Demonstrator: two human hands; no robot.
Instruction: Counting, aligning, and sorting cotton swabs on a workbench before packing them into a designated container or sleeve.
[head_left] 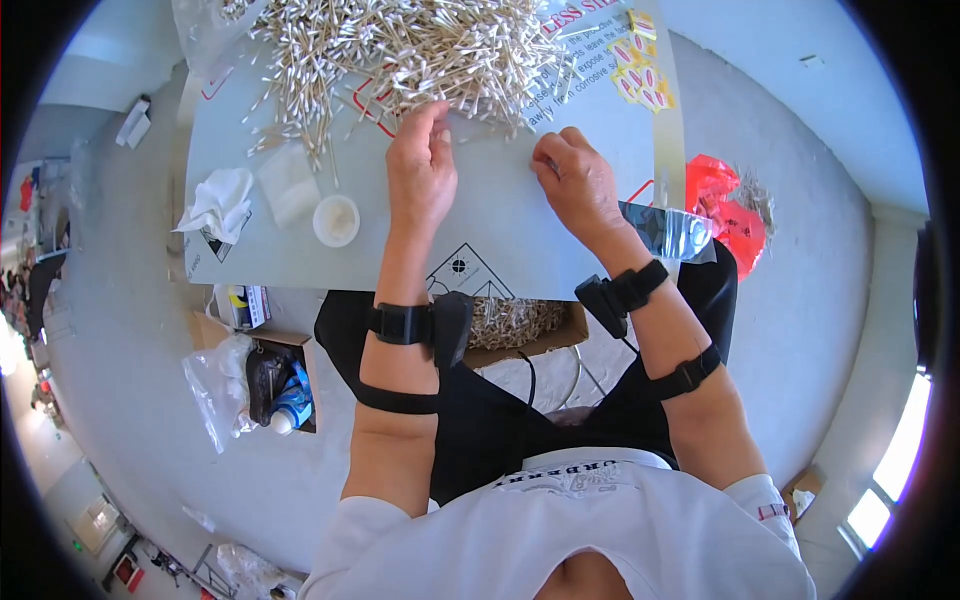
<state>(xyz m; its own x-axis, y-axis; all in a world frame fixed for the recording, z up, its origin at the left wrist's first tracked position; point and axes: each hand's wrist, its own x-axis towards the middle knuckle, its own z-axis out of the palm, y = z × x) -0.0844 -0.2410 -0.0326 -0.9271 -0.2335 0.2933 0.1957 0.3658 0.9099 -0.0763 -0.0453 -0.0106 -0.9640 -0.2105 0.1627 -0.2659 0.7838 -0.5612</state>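
Note:
A large heap of cotton swabs (450, 55) lies loose across the far side of the grey table (500, 235). My left hand (422, 170) is at the heap's near edge, its fingers stretched toward the swabs and the thumb apart from them. To the right, my right hand (580, 180) hovers over or rests on the tabletop, a little short of the heap. Its fingers are curled together in a pinch; what they hold, if anything, is too small to tell. A small round white tub (336, 220) with pale contents stands left of my left forearm.
Crumpled white tissue (220, 205) and a clear plastic bag (208, 40) lie at the table's left. Yellow-and-red stickers (640, 75) are at the right. Below the table's near edge, a cardboard box holds more swabs (515, 322). A red bag (735, 225) is beyond the right edge.

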